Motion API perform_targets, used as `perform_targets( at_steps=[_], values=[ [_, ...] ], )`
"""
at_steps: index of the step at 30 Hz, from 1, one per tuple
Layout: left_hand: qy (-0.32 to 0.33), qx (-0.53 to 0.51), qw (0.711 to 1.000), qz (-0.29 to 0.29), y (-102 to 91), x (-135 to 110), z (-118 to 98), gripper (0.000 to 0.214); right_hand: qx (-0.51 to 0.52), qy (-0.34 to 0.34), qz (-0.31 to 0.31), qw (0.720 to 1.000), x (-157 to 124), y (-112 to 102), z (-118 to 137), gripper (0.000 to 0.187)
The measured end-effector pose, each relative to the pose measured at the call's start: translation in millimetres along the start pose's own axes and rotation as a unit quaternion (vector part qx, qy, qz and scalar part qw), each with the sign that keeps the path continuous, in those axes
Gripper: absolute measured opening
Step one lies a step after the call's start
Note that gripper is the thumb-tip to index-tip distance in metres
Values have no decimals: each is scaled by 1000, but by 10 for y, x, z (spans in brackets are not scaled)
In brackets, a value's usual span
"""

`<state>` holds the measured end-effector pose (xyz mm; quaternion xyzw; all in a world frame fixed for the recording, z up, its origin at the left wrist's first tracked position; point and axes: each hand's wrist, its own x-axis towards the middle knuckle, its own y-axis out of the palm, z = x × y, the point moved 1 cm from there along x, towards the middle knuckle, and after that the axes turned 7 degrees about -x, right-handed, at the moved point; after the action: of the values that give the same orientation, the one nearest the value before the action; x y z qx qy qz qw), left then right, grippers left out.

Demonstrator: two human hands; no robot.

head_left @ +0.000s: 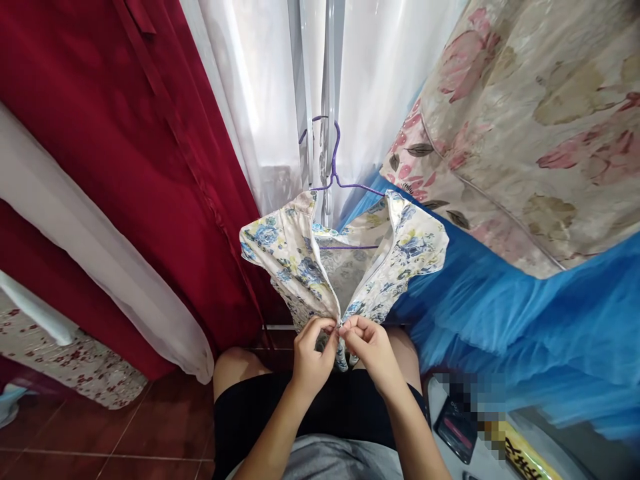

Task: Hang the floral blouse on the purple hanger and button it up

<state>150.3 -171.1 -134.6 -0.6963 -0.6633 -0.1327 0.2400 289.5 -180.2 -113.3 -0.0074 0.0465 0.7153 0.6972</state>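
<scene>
Floral dress (300, 260) opening pinched between both hands' fingers (330, 327).

Red curtain (125, 167) close left, blue netting (525, 320) close right; narrow gap around hanging dress (300, 260).

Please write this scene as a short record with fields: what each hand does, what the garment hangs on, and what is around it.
left hand: left hand pinches the floral garment at the bottom of its open front
right hand: right hand pinches the same spot, fingers meeting the left ones
garment: hangs on a purple hanger, front open above the hands
left of it: red curtain
behind it: white sheer curtain
right of it: blue netting, floral cloth above it
floor: reddish tiles
</scene>
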Motion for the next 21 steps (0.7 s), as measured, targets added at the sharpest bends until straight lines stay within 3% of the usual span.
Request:
perform_targets(
  at_steps=[7,14,21],
  values=[
    [40,-4,999,2,-8,-3,55,5,-7,-3,5,1000,6,39,9,19],
    [26,6,1000,-7,6,-44,80,9,-41,-8,8,999,-32,36,37,20],
    [17,6,1000,-2,-19,-60,106,14,1,-30,-60,998,65,64,283,18]
  ],
)
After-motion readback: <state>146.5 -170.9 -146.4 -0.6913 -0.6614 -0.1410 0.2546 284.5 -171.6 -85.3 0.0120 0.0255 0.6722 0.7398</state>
